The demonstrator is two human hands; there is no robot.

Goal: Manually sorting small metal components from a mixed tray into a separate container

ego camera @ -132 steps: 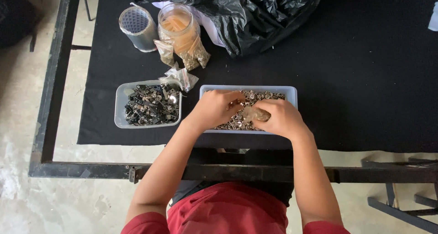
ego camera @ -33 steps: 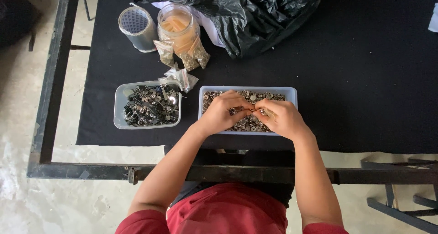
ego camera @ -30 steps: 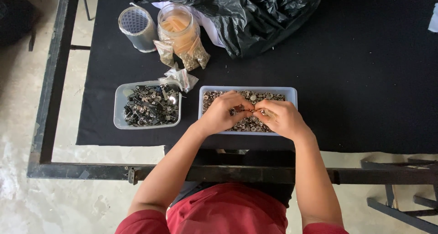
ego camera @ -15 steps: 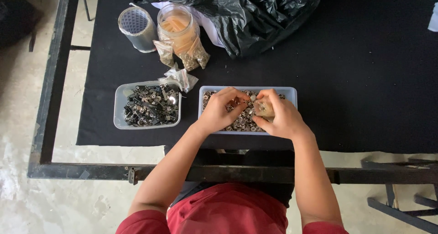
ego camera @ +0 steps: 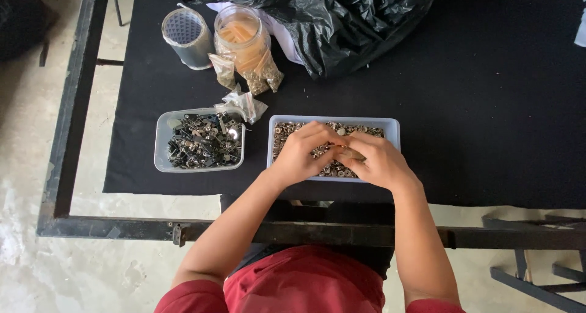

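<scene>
Both hands work inside the pale blue tray [ego camera: 394, 125] of small metal snap fasteners [ego camera: 293, 130], which sits on the black counter [ego camera: 488, 105] just right of a clear tray [ego camera: 160, 143] of darker metal parts. The left hand [ego camera: 302, 154] curls its fingers together over the fasteners; the right hand [ego camera: 381, 161] pinches what appears to be a small piece against them (too small to identify). For clean work, keep both hands low over the tray so dropped pieces fall back in. Compared with half a second ago, the right hand has lowered and closed toward the left, meeting it mid-tray.
</scene>
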